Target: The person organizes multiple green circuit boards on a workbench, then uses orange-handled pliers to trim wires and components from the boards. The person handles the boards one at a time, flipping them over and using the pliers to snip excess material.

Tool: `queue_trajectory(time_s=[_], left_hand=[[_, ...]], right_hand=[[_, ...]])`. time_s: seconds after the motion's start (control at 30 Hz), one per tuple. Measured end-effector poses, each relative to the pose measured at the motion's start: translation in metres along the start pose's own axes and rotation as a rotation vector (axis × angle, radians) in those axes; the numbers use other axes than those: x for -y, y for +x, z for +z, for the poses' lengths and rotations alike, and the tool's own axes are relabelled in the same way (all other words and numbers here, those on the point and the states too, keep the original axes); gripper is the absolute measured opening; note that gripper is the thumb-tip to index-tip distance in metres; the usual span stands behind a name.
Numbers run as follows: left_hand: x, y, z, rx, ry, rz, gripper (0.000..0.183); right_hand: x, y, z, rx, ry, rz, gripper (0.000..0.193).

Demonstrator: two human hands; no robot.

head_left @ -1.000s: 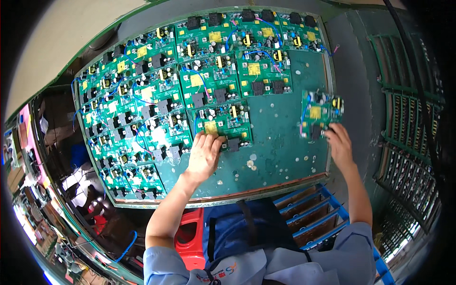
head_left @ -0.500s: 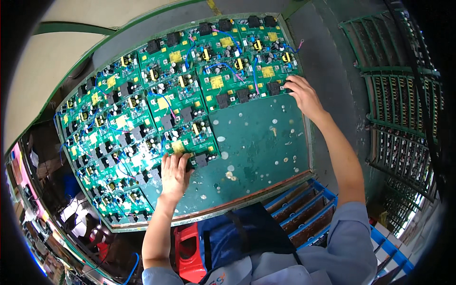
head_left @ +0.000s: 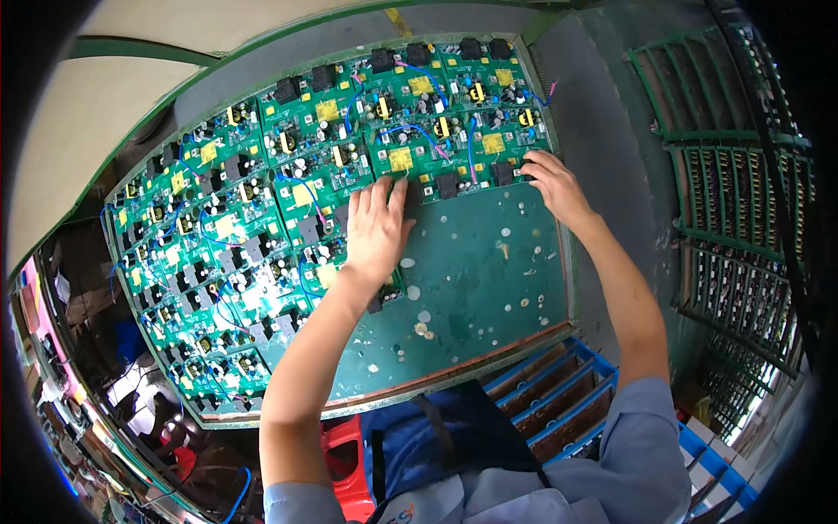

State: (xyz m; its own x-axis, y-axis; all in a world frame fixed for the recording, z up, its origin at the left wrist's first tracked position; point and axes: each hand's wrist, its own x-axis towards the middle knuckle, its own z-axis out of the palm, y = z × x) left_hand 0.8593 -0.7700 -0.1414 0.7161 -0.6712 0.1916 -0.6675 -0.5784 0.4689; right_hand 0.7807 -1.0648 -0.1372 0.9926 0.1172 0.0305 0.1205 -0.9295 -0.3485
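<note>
Green circuit boards (head_left: 349, 179) lie side by side over most of the tabletop, with black blocks, yellow-wrapped transformers and blue wires on them. My left hand (head_left: 375, 231) rests at the near edge of the upper right board group, fingers stretched forward and thumb apart. It covers part of the boards beneath. At the right end of the same group, my right hand (head_left: 559, 188) has bent fingers and thumb on the edge of a circuit board (head_left: 484, 166), beside a black block (head_left: 504, 174). The undersides of its fingertips are hidden.
The green tabletop (head_left: 471, 279) has pale spots and a raised rim. Blue-edged trays (head_left: 567, 393) stand below its near right side. Racks holding rows of boards (head_left: 742, 192) stand at the right. A red plastic stool (head_left: 345, 463) is by my lap.
My left hand has moved away and to the right, from the lower middle board to the near edge of the upper right group. My right hand stays at the right end, nearly unmoved.
</note>
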Motion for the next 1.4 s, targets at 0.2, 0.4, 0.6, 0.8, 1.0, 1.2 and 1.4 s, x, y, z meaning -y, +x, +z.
queue_trajectory(time_s=[0.2,0.4,0.6,0.8,1.0,1.2,1.4], left_hand=[[0.011,0.010,0.016,0.056,-0.023,-0.026,0.047],[0.006,0.008,0.013,0.079,-0.036,-0.045,0.047],[0.005,0.006,0.017,0.046,-0.024,-0.004,0.046],[0.005,0.006,0.015,0.067,-0.025,-0.024,0.050],[0.005,0.007,0.019,0.062,-0.026,0.006,0.051],[0.002,0.005,0.018,0.036,-0.042,-0.040,0.052],[-0.003,-0.061,-0.048,-0.204,-0.259,0.046,0.039]], right_hand=[[-0.003,-0.002,0.006,-0.020,0.045,0.034,0.024],[-0.002,-0.003,0.006,-0.032,0.021,0.043,0.025],[-0.010,-0.006,0.011,-0.088,-0.001,-0.023,0.017],[-0.002,-0.012,0.018,-0.149,-0.008,0.084,0.031],[-0.006,-0.015,0.020,-0.163,0.044,0.085,0.029],[0.009,-0.008,0.011,-0.173,-0.051,0.120,0.028],[0.130,-0.019,0.008,-0.363,0.049,0.160,0.025]])
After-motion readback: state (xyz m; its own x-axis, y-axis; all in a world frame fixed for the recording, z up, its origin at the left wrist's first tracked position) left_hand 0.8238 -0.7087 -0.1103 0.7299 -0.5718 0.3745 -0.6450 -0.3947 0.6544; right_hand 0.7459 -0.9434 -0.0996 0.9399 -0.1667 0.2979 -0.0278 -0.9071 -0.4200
